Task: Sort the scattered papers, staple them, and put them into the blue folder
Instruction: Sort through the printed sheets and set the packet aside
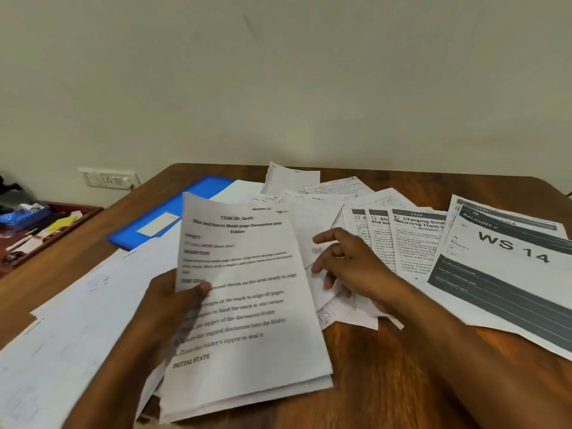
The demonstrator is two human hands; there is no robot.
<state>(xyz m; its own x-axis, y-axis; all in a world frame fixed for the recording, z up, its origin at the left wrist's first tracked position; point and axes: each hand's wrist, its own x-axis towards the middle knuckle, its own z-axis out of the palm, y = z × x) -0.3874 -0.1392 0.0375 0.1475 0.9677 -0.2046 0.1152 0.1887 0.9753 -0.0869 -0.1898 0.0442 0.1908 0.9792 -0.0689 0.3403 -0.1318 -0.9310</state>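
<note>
Sorting step. Left hand (168, 300) grips stack (247, 305); right hand (346, 261) open, reaching over loose sheets (318, 230) on table (387, 366). Next likely: pick sheet, add to stack. Folder (173, 212) waits.

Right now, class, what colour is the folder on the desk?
Blue folder, clearest in the head view.

Left hand (168, 300) holding stack of papers (244, 308), right hand (346, 261) over scattered sheets (411, 239), blue folder (173, 212) behind
</note>
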